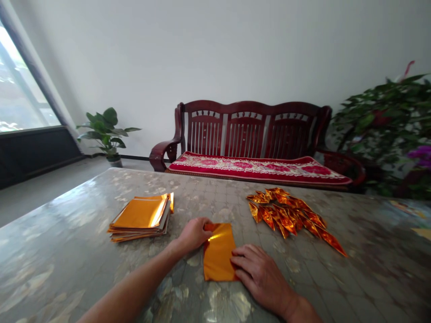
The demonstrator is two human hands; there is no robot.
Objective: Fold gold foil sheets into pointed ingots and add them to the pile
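Note:
A sheet of gold foil paper (220,258), shiny and orange-gold, lies on the table in front of me, narrower than it is long. At its upper left edge, my left hand (194,234) is closed on the paper with thumb and fingers. My right hand (261,273) grips the right edge with bent fingers; its thumb is hidden. To the left sits a stack of gold foil sheets (141,213), slightly uneven at the edges. Folded, pointed foil pieces (286,215) form a pile on the right, beyond my right hand.
The table (111,278) has a glossy, flower-patterned cover. Behind it stands a dark red wooden bench (247,134) with a red patterned cushion (235,165). A potted plant (109,130) stands at the left, leafy plants (380,116) at the right. Something flat and pale (422,233) lies at the table's right.

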